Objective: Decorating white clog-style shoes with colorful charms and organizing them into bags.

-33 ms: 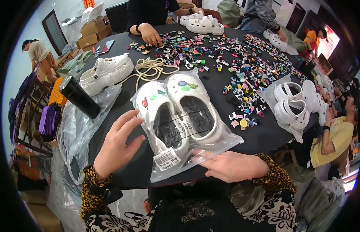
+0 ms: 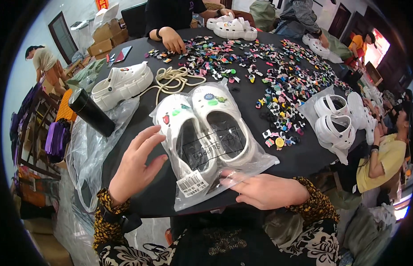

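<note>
A pair of white clogs (image 2: 215, 128) with a few small charms on the toes lies in a clear plastic bag (image 2: 255, 162) on the black round table (image 2: 304, 157), right in front of me. A barcode label (image 2: 192, 183) sits on the bag's near end. My left hand (image 2: 135, 166) hovers at the bag's left side with its fingers spread and holds nothing. My right hand (image 2: 264, 190) lies flat, fingers stretched out on the bag's near edge.
A black flask (image 2: 91, 111) stands at the left by a single white clog (image 2: 122, 82) and loose clear bags (image 2: 88, 150). A cream cord (image 2: 173, 80) and several colourful charms (image 2: 277, 75) cover the middle. More bagged white clogs (image 2: 335, 123) lie right. Another person's hand (image 2: 173, 42) works opposite.
</note>
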Demonstrator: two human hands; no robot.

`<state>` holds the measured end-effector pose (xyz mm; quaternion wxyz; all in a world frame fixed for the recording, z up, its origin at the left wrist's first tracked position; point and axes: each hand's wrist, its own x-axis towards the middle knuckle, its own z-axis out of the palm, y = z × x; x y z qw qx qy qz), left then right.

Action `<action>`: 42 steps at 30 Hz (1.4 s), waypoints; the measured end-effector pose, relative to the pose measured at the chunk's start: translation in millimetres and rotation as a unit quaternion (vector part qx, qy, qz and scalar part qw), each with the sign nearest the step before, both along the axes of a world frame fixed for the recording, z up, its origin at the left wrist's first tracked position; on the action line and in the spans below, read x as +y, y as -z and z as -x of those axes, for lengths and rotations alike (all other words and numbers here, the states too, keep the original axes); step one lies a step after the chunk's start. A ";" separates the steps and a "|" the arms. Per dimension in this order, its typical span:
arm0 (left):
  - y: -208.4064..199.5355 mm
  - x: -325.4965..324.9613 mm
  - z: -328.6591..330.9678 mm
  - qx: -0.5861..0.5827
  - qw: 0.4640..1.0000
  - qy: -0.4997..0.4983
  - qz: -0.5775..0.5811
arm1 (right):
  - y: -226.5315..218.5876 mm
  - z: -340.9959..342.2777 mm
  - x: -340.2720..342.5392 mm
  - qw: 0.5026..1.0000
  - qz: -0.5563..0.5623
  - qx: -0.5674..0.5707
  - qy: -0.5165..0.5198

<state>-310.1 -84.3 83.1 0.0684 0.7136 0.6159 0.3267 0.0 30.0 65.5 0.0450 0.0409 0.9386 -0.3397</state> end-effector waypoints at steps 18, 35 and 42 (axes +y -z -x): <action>18.0 22.3 -10.1 0.008 1.000 0.017 -0.011 | 5.5 -1.3 5.1 0.951 0.004 0.224 0.212; 16.8 15.8 -10.7 0.014 1.000 0.021 -0.018 | 0.5 50.2 -3.3 0.910 -0.344 0.165 0.162; 0.6 34.4 13.0 -0.052 0.998 0.006 -0.027 | 8.8 53.4 4.0 0.894 -0.350 0.245 0.134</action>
